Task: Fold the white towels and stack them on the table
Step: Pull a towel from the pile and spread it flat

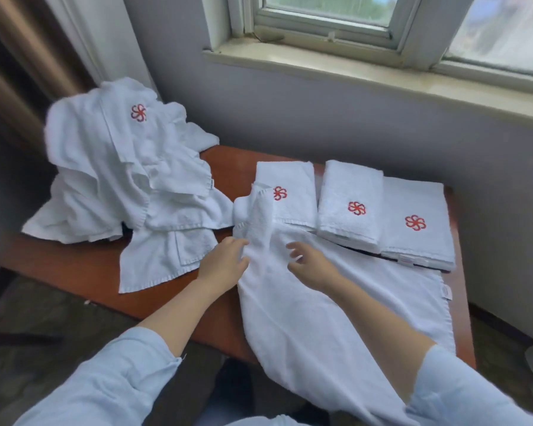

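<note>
Loosely spread white towel (320, 318) — rumpled, overhanging table (74, 265).

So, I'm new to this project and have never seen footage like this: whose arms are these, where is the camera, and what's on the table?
There is no machine here. A person wears a camera on the head, so you look down along their own arms; it is the only view. The left hand touches the bunched edge of a white towel spread over the brown table; whether it pinches it is unclear. The right hand is just over that towel, fingers loosely curled, holding nothing. Behind lie three folded towels in a row, and at the left a heap of unfolded towels.
</note>
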`<state>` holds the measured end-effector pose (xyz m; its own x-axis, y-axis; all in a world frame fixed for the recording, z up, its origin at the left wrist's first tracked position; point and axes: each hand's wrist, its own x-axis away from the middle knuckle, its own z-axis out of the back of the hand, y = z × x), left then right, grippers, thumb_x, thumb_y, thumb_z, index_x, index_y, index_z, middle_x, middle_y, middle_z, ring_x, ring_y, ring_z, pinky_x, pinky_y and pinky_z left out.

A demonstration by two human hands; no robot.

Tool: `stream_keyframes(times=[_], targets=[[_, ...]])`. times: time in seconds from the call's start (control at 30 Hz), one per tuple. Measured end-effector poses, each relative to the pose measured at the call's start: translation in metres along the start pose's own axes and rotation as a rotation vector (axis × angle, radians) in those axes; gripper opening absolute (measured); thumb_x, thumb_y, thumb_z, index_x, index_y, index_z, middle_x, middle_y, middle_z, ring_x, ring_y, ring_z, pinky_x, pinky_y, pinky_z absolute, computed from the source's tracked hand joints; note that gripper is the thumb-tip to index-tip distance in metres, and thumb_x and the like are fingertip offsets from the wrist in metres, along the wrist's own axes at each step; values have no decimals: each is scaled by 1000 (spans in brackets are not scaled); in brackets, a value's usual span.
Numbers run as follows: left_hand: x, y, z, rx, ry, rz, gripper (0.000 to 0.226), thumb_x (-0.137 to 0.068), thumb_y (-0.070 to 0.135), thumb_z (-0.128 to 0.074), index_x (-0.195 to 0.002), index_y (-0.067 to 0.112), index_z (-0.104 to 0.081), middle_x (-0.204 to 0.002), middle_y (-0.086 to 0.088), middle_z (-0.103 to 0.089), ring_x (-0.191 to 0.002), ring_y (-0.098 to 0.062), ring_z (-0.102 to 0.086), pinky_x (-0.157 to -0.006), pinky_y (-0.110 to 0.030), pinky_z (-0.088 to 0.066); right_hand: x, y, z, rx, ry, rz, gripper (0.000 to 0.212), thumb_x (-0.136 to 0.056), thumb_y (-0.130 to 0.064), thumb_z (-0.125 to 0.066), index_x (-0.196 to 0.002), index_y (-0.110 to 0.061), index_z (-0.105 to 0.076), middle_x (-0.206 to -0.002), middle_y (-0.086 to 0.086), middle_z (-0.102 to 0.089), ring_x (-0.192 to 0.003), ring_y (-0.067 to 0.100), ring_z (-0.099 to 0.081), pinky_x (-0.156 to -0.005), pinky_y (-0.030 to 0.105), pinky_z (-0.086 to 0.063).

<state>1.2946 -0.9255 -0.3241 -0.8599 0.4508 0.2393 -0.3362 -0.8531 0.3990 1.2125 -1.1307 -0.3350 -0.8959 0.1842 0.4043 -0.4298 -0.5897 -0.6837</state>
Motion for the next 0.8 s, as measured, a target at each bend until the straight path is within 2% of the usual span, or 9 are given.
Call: stream_keyframes(times=[0.13,0.3,0.4,0.5,0.57,0.6,0.67,0.73,0.8], targets=[[-40,-27,20,101,-45,-16,46,-99,26,-49,-145,27,-43,-151,6,-41,-132,-16,-46,-101,-33,-42,-43,-33,-8,-183,99,-46,47,-90,-25,-60,-135,-25,-50,-123,-2,-60,-99,11,-58,-77,26,-47],[-90,-49,27,223,-182,-77,49,-100,21,-45,-147,32,-37,-150,7,-44,-133,-15,-46,-106,-34,-41,-91,-64,-16,-330,248,-181,64,-86,-41,-66,-142,-23,-41,-120,-3,-56,-103,13,-55,-81,28,-41],[-112,-57,25,221,-286,-143,50,-101,21,-43,-149,33,-33,-149,9,-45,-133,-14,-46,-104,-31,-42,-106,-77,-24,-278,327,-258,75,-81,-48,-69,-144,-22,-37,-110,-8,-55,-101,14,-57,-85,33,-45],[-125,-63,21,199,-320,-188,50,-99,24,-48,-147,32,-37,-133,9,-57,-122,-14,-54,-98,-31,-46,-111,-83,-32,-155,366,-317,60,-83,-41,-66,-137,-25,-45,-96,-11,-57,-94,14,-60,-81,35,-48],[-128,-63,20,199,-308,-215,42,-97,28,-51,-139,32,-47,-108,13,-60,-105,-13,-59,-81,-29,-46,-112,-84,-34,-163,388,-343,36,-87,-29,-59,-123,-24,-57,-84,-12,-57,-83,12,-59,-74,32,-49],[-130,-63,19,197,-302,-230,31,-96,29,-51,-128,32,-55,-95,16,-58,-94,-13,-58,-72,-27,-43,-113,-85,-33,-179,401,-350,28,-87,-24,-57,-115,-23,-61,-80,-12,-57,-78,12,-58,-72,31,-48],[-130,-63,19,190,-299,-255,13,-97,30,-50,-92,27,-61,-79,13,-53,-81,-16,-56,-60,-27,-36,-111,-87,-31,-205,422,-347,22,-87,-17,-53,-103,-23,-66,-81,-10,-59,-74,11,-57,-67,27,-43],[-126,-62,21,202,-282,-277,23,-98,30,-48,-77,27,-54,-82,9,-55,-80,-16,-55,-58,-26,-34,-108,-89,-29,-234,421,-335,19,-87,-15,-52,-95,-25,-67,-86,-5,-63,-76,13,-59,-66,27,-44],[-118,-62,26,238,-249,-276,19,-100,31,-45,-83,28,-55,-90,9,-57,-82,-13,-56,-61,-23,-35,-104,-92,-29,-280,359,-316,17,-90,-18,-53,-101,-22,-65,-96,2,-67,-87,19,-64,-76,33,-50]])
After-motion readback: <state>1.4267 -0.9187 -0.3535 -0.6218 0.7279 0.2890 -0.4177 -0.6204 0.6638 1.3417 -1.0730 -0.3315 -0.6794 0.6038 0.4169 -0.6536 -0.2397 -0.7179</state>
